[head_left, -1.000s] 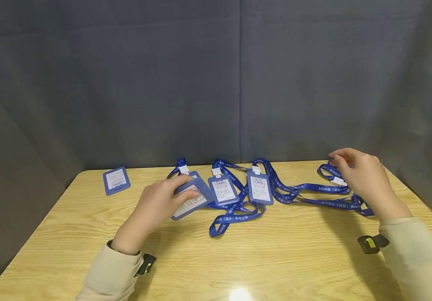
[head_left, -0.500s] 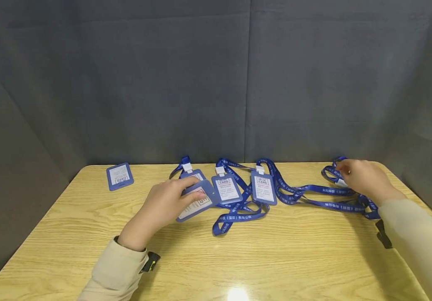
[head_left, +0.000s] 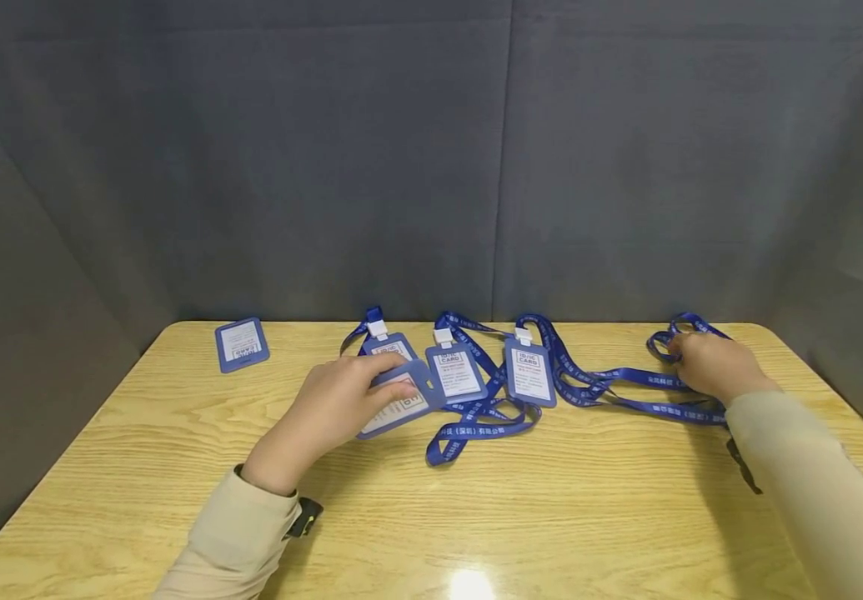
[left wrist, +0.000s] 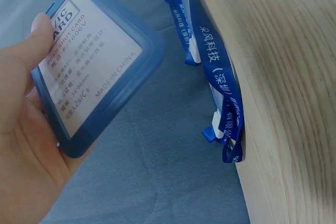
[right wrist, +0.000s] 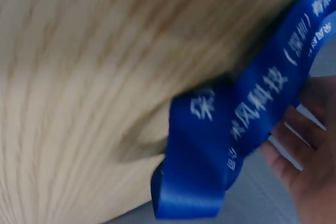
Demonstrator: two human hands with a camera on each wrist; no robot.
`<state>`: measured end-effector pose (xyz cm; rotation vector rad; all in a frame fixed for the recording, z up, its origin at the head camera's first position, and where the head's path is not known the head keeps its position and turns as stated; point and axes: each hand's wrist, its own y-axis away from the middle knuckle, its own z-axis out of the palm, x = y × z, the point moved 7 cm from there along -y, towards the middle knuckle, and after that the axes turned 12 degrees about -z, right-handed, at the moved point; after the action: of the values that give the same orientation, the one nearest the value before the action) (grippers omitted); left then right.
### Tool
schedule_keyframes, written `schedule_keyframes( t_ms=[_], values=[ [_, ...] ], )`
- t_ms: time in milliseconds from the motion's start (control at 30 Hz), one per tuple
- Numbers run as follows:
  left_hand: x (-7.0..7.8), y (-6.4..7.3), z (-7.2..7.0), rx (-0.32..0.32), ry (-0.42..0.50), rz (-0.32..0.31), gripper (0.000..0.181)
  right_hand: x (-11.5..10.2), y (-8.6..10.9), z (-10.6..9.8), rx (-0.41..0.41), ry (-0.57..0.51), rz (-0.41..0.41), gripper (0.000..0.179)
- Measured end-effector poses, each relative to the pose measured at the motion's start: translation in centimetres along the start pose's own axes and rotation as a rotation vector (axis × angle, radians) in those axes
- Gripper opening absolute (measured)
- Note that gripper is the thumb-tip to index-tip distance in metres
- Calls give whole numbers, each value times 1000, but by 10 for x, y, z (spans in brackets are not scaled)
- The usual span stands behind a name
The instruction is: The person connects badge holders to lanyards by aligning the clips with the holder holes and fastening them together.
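My left hand pinches a blue ID card holder by its edge, thumb on the printed face. The left wrist view shows this card holder tilted and raised off the table. At the far right, my right hand is curled over a blue lanyard with white lettering, covering its white clip. In the right wrist view the lanyard strap runs across the fingers and hides their tips. Between the hands, card holders lie clipped to lanyards; one is partly behind the left hand.
A loose card holder lies at the table's back left, with no lanyard on it. Tangled straps stretch along the back of the wooden table. A dark grey curtain hangs behind the table.
My right hand has come down over the lanyard's white clip, which was visible earlier. The left hand still holds its card holder in nearly the same place. The head view has shifted slightly.
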<state>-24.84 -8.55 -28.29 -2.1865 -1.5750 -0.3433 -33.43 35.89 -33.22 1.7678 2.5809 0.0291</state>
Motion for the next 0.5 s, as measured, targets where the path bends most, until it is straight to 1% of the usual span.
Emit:
schedule_keyframes(
  t_ms=[100, 233, 333, 500],
  values=[
    [1, 0, 0, 2, 0, 6, 30, 3, 0, 5, -20, -24, 36, 26],
    [0, 0, 1, -4, 0, 4, 29, 4, 0, 9, -7, -32, 41, 26],
    [0, 0, 3, -13, -2, -5, 31, 3, 0, 10, -3, -28, 39, 26],
    [-1, 0, 5, -28, 6, -22, 34, 3, 1, 10, -13, -32, 45, 26]
  ],
)
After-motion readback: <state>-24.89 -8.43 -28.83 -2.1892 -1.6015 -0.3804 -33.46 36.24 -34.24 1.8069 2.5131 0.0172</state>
